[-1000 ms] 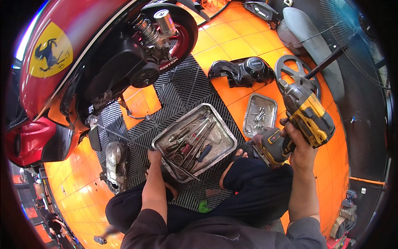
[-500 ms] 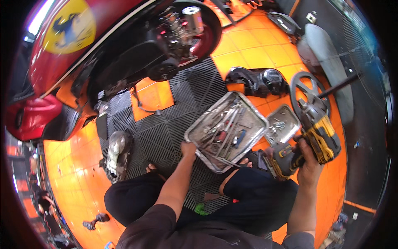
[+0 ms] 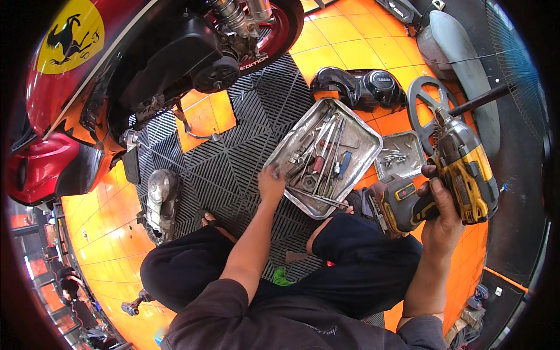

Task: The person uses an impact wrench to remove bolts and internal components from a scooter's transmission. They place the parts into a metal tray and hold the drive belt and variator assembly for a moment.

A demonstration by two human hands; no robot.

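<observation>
My right hand grips a yellow-and-black cordless impact driver, held upright at the right. My left hand is at the left rim of a metal tray, its fingertips blurred, so I cannot tell whether they grip it. In that tray lie several spanners, other long tools and a blue-handled tool. Behind the driver, a smaller metal tray holds several bolts. Both trays are in front of my crossed legs.
A red motorbike fills the upper left, above a black grid mat. Around me are a metal casing, black cover, grey wheel, fan and a tool. A person appears small at far left.
The tool tray has shifted rightward and away from me, closer to the bolt tray, with my left hand moving along at its edge. My right hand still holds the driver. The view has shifted slightly.
</observation>
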